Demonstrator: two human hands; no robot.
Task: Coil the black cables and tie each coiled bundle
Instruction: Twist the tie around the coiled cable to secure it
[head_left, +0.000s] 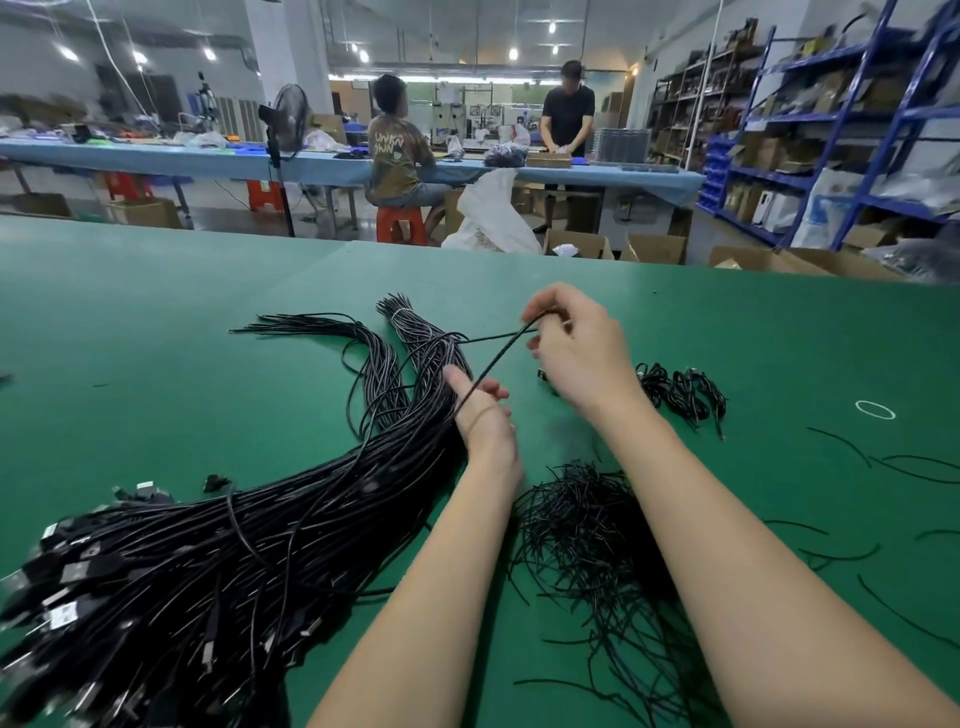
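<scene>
Green matting covered the wide bench (156, 291), and behind it ran a long blue-topped worktable (156, 156) where one person sat on an orange plastic stool (397, 224) and another stood packing; blue steel shelving (831, 156) stacked with cartons lined the right wall.

On the bench lay a thick mass of long black cables (234, 561), their plug ends fanned toward the near left corner and their far ends bound with a pale band near the middle of the bench. A single black cable (493, 361) rose out of that mass. The left hand (485, 415) had its fingers curled, the cable running across them beside the raised thumb, a thin band around the hand itself. The right hand (576, 348) was raised above the bench and pinched the same cable at its fingertips, so that the strand stretched taut between the two hands.

Under the right forearm sat a tangled heap of short black wire ties (587, 525), with a few loose ones scattered to the right. Just beyond the right wrist lay a small pile of already coiled black cable bundles (685, 389). A white rubber band (875, 410) lay alone farther right.
</scene>
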